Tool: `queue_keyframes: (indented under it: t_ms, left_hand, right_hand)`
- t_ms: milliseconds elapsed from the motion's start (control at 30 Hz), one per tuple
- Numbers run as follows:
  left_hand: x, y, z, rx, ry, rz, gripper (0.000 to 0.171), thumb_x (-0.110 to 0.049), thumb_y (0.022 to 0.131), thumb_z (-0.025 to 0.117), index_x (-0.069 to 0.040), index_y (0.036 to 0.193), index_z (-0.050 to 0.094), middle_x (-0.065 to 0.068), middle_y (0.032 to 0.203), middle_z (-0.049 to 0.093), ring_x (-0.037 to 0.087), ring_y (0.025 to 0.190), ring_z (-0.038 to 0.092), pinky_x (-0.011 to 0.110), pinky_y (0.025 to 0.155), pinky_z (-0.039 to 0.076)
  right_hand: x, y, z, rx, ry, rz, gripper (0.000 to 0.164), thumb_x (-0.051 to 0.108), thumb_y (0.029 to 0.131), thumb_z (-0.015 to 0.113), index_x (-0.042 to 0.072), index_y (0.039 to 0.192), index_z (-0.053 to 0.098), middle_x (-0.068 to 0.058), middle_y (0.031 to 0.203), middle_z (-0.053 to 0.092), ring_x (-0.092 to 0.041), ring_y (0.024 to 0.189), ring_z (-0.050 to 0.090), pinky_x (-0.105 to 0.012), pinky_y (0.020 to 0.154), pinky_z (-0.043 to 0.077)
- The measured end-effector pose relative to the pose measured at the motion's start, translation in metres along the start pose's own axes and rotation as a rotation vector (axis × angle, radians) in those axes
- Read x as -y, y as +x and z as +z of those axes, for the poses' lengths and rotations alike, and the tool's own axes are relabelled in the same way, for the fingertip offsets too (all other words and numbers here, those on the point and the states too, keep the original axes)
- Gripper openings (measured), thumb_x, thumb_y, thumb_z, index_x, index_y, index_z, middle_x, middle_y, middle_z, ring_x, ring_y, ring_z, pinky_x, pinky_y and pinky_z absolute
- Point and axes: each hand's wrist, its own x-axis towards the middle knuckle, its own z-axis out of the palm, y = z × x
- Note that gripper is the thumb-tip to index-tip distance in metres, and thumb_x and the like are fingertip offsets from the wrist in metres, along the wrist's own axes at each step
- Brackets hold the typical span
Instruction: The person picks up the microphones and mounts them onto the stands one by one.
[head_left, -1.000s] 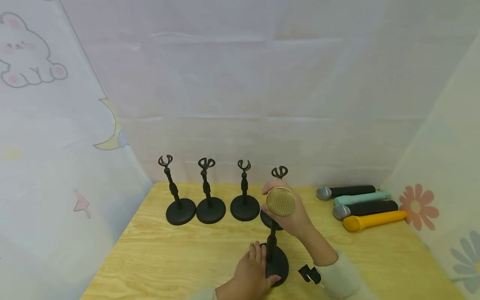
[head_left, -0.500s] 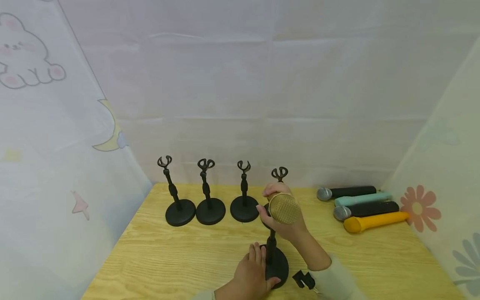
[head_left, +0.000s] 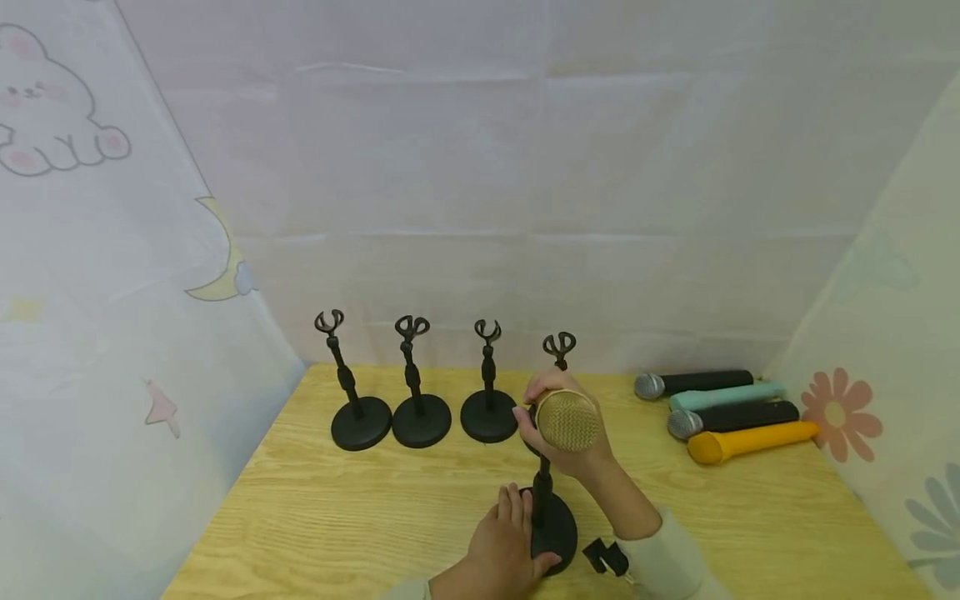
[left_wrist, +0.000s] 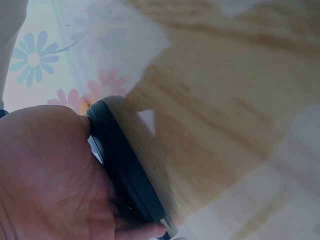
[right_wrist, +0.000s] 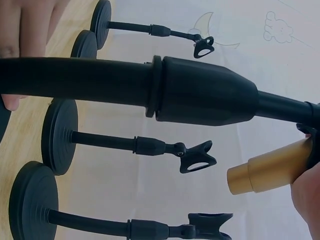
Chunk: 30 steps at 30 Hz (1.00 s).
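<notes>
My left hand [head_left: 501, 537] holds the round base [head_left: 557, 533] of the nearest black microphone stand, fingers along its left edge and thumb over its near side. The left wrist view shows that base [left_wrist: 127, 160] against the palm. My right hand [head_left: 588, 457] grips a gold microphone [head_left: 567, 421] at the top of this stand, mesh head facing up toward me. In the right wrist view, the stand's thick pole [right_wrist: 205, 92] crosses the picture. There the gold handle [right_wrist: 270, 167] meets the black clip [right_wrist: 314, 145] at the right edge; how deep it sits is cut off.
Several black stands [head_left: 489, 415] with bare clips line the back of the wooden table [head_left: 360, 517]. At the back right lie two black microphones [head_left: 735, 415], a mint one [head_left: 723, 397] and an orange one [head_left: 757, 439]. A small black object [head_left: 606, 557] is beside my right sleeve.
The gold microphone and my right hand have shifted slightly right and down, with the thumb showing more at the left. In the last half second they barely move. My left hand stays on the base.
</notes>
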Motion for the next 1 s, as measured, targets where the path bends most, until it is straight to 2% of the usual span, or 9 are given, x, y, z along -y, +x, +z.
queue_keyframes:
  t_ms: [233, 500, 533, 800, 900, 1000]
  left_hand:
    - [-0.002, 0.0, 0.003, -0.018, 0.006, 0.004, 0.092, -0.08, 0.094, 0.008, -0.02, 0.157, 0.04, 0.003, 0.158, 0.041, 0.018, 0.146, 0.039, 0.018, 0.11, 0.038]
    - [0.0, -0.001, 0.002, -0.001, -0.008, -0.014, 0.093, -0.08, 0.094, 0.008, -0.019, 0.158, 0.038, 0.004, 0.16, 0.04, 0.019, 0.147, 0.038, 0.02, 0.109, 0.039]
    - [0.0, 0.0, 0.0, 0.006, -0.016, -0.017, 0.093, -0.08, 0.094, 0.009, -0.019, 0.158, 0.038, 0.005, 0.16, 0.039, 0.019, 0.147, 0.037, 0.021, 0.11, 0.039]
    - [0.003, -0.001, -0.004, 0.012, -0.047, -0.016, 0.092, -0.08, 0.094, 0.013, -0.019, 0.158, 0.039, 0.005, 0.159, 0.041, 0.019, 0.146, 0.039, 0.021, 0.109, 0.041]
    - [0.004, 0.001, -0.005, 0.038, -0.086, -0.007, 0.092, -0.081, 0.094, 0.017, -0.019, 0.158, 0.038, 0.004, 0.159, 0.04, 0.018, 0.146, 0.038, 0.021, 0.109, 0.041]
    - [0.01, 0.004, -0.008, 0.093, -0.198, 0.004, 0.095, -0.084, 0.09, 0.023, -0.02, 0.158, 0.037, 0.003, 0.161, 0.038, 0.016, 0.148, 0.036, 0.023, 0.105, 0.046]
  right_hand:
    - [0.001, -0.002, 0.002, -0.031, 0.034, -0.004, 0.035, -0.016, 0.068, 0.077, 0.007, 0.091, 0.063, -0.006, 0.083, 0.066, -0.015, 0.076, 0.066, -0.014, 0.083, 0.053]
    - [0.006, -0.001, 0.001, 0.047, 0.025, 0.051, 0.026, -0.011, 0.078, 0.075, 0.008, 0.09, 0.062, -0.004, 0.085, 0.067, -0.013, 0.073, 0.065, -0.015, 0.071, 0.054]
    - [0.006, 0.0, 0.001, 0.046, 0.042, 0.055, 0.03, -0.015, 0.075, 0.075, 0.007, 0.091, 0.062, -0.005, 0.085, 0.066, -0.014, 0.073, 0.065, -0.015, 0.071, 0.054]
    - [0.006, 0.0, -0.001, 0.056, 0.106, 0.073, 0.033, -0.021, 0.073, 0.073, 0.004, 0.089, 0.061, -0.008, 0.082, 0.066, -0.016, 0.071, 0.064, -0.016, 0.07, 0.054]
    - [0.008, 0.001, -0.002, 0.059, 0.091, 0.082, 0.032, -0.02, 0.074, 0.074, 0.005, 0.089, 0.062, -0.007, 0.082, 0.065, -0.015, 0.071, 0.064, -0.016, 0.07, 0.054]
    - [0.008, 0.001, -0.003, 0.075, 0.07, 0.092, 0.031, -0.018, 0.075, 0.075, 0.007, 0.089, 0.062, -0.005, 0.083, 0.066, -0.013, 0.072, 0.064, -0.016, 0.07, 0.054]
